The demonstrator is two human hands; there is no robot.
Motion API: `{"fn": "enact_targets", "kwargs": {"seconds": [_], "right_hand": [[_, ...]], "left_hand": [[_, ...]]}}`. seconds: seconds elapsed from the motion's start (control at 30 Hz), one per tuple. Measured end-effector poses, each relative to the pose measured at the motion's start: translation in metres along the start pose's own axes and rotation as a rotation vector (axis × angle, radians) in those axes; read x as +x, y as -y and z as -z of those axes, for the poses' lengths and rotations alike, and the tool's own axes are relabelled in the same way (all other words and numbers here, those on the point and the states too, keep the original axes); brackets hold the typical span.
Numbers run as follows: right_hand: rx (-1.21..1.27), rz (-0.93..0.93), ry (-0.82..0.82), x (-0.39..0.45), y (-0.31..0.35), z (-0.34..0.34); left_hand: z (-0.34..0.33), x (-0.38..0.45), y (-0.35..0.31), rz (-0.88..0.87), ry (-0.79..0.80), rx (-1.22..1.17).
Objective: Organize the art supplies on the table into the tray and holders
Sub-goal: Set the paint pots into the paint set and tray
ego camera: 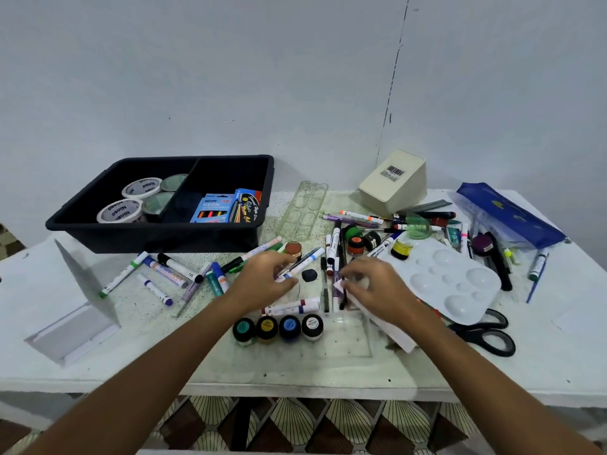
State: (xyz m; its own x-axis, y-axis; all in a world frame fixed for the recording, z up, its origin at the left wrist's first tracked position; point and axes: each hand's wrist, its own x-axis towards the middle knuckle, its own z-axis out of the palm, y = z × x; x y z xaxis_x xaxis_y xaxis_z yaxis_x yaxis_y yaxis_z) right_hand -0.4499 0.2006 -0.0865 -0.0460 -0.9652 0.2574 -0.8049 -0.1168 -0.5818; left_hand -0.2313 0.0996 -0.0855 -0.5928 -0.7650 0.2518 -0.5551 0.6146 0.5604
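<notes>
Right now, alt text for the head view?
Two hands reach into scattered markers on a white table: the left hand grips a marker, the right hand pinches another. A black tray sits behind.

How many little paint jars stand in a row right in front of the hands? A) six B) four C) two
B: four paint jars stand side by side near the table's front edge, with teal, yellow, blue and white lids.

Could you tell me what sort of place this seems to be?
Probably a home craft corner: a white table strewn with markers, a paint palette and a black tray, against a plain wall.
</notes>
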Motion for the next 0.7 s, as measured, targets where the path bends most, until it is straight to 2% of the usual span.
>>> {"fn": "enact_targets", "kwargs": {"seconds": [0.17,0.27,0.37,0.43,0.5,0.6,0.7], "right_hand": [[-0.202,-0.402,-0.313,0.018,-0.044,0.030],[-0.268,-0.514,-0.379,0.020,-0.059,0.037],[-0.349,-0.598,-0.344,0.022,-0.068,0.037],[-0.381,-0.641,-0.308,0.023,-0.072,0.034],[-0.364,-0.671,-0.291,0.024,-0.075,0.032],[-0.269,-0.650,-0.318,0.026,-0.076,0.031],[-0.122,-0.546,-0.363,0.025,-0.072,0.033]], "left_hand": [[-0.015,0.034,0.008,0.164,0.062,0.085],[-0.028,0.045,0.013,0.219,0.116,0.252],[-0.037,0.054,0.011,0.199,0.135,0.396],[-0.041,0.059,0.009,0.181,0.122,0.508],[-0.043,0.062,0.009,0.189,0.073,0.503],[-0.039,0.065,0.009,0.173,0.004,0.380],[-0.029,0.061,0.004,0.180,-0.060,0.197]]}}
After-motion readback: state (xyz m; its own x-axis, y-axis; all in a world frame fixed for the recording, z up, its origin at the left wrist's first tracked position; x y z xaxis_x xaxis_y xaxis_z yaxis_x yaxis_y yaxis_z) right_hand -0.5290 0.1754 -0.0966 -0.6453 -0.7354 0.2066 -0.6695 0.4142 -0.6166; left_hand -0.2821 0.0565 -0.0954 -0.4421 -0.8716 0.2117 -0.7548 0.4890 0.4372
